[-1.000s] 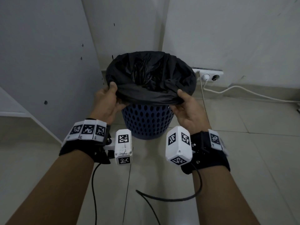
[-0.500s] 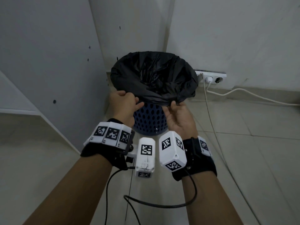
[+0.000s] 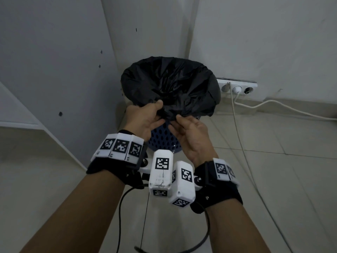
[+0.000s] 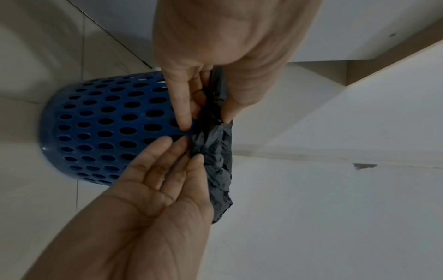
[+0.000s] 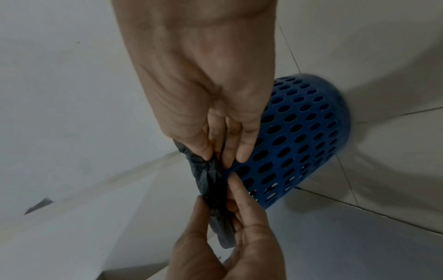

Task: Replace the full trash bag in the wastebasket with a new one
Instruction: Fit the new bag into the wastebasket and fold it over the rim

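A black trash bag [image 3: 169,84] lines a blue perforated wastebasket [image 3: 162,141] standing in the corner. Its edge is folded over the rim at the back and sides. At the near side the edge is bunched into a crumpled fold [image 4: 215,151]. My left hand [image 3: 156,112] pinches that fold between thumb and fingers, as the left wrist view shows. My right hand [image 3: 177,121] sits right beside it, and its thumb and fingertips [image 5: 203,149] nip the same fold. The basket wall [image 5: 299,132] shows just below both hands. What the bag holds is hidden.
A white socket strip [image 3: 237,86] is fixed low on the wall right of the basket, and a white cable [image 3: 273,105] trails from it across the tiled floor. A grey panel with a white ledge [image 3: 18,123] closes the left side. Black wrist cables [image 3: 120,216] hang below my arms.
Both hands slid along the rim from the basket's two sides to the near middle. They drew the bag's front edge off the rim and bunched it together.
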Demonstrator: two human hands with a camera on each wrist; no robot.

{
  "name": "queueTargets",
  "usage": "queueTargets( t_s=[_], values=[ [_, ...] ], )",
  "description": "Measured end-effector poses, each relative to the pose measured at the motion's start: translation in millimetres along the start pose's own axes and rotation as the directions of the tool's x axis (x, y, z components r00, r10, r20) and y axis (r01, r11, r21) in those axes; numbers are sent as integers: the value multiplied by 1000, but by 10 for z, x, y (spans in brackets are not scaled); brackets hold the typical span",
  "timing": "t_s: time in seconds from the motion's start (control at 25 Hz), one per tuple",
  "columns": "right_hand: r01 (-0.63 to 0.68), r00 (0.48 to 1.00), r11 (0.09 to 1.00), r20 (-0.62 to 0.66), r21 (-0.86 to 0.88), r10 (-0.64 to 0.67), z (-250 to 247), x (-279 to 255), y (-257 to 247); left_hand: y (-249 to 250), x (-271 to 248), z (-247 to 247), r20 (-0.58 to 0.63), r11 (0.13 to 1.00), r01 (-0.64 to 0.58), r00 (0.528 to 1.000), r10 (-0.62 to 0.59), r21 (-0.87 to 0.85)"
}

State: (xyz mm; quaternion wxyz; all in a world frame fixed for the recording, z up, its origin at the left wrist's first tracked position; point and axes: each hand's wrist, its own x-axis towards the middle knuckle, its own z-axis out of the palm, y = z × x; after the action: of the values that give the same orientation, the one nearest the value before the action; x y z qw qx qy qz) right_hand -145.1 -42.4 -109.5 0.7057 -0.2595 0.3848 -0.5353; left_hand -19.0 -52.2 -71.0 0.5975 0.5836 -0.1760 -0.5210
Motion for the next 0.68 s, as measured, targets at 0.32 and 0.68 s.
queueTargets(
  t_s=[0.32,0.68],
  values=[
    [-26,996,963,-79,269,49,62,11,57,9,69,-10,-27,983,14,999,-19,-184],
    [76,991,979,-119,190,-54,-28,90,-320,49,182,-162,-29,961,-7,1000,-1,-278]
  ],
)
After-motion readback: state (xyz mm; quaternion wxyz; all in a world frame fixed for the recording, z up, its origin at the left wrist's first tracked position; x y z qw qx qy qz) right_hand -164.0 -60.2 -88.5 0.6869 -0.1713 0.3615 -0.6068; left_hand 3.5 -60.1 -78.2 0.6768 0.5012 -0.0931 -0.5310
